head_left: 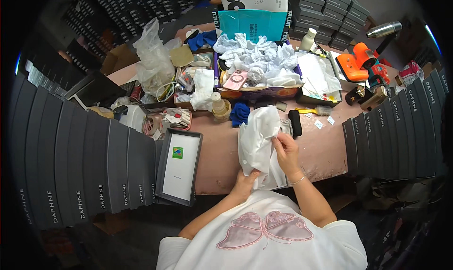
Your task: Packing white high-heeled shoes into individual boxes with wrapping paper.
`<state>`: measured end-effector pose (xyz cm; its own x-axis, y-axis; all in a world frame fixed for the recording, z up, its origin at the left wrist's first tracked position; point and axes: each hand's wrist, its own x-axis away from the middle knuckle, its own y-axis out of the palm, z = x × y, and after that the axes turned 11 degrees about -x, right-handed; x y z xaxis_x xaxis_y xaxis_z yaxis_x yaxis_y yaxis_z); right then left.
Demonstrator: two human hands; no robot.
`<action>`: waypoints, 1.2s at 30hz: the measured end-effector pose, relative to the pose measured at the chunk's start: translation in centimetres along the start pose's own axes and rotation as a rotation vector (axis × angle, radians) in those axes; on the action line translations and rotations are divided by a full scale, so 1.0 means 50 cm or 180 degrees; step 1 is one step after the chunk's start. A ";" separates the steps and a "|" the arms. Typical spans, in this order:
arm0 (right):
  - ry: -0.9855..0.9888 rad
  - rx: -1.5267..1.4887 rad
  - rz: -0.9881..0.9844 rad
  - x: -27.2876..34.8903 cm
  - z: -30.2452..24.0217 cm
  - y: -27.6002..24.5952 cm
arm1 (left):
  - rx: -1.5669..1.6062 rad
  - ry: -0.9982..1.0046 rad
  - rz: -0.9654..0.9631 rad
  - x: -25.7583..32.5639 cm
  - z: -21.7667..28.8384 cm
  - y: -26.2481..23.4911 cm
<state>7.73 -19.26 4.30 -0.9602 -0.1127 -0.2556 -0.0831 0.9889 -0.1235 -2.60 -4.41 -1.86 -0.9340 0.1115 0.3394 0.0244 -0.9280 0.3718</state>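
Observation:
A soft white bag, of thin cloth or paper, is held upright just in front of me over the table. My left hand grips its lower end, fingers wrapped round it. On its right edge, my right hand pinches the material between thumb and fingers. Whether anything is inside the bag cannot be seen. More white material lies beneath it at the table's near edge. Left of my hands stands an open dark grey box with a white inside and a small green picture on it.
Tall stacks of dark grey boxes line the left, with more boxes at the right. Behind the bag, a carton holds crumpled white paper and a pink phone. A yellow brush, blue cloth and orange tool lie around.

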 end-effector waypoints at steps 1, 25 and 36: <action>0.0061 -0.0138 -0.0098 -0.005 0.001 0.006 | 0.0077 0.0065 0.0005 0.000 0.003 -0.014; 0.0691 0.0620 -0.0556 0.006 0.061 -0.020 | 0.1156 0.0131 -0.0716 -0.070 0.025 -0.052; 0.0604 0.0398 -0.1103 0.044 -0.073 0.019 | 0.1324 0.0313 0.0754 -0.068 0.090 -0.098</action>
<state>4.55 -18.24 7.14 -0.9142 -0.4053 0.0015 -0.3883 0.8748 -0.2898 2.06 1.36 -0.95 -0.9144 -0.1383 0.3805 0.3618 -0.7008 0.6148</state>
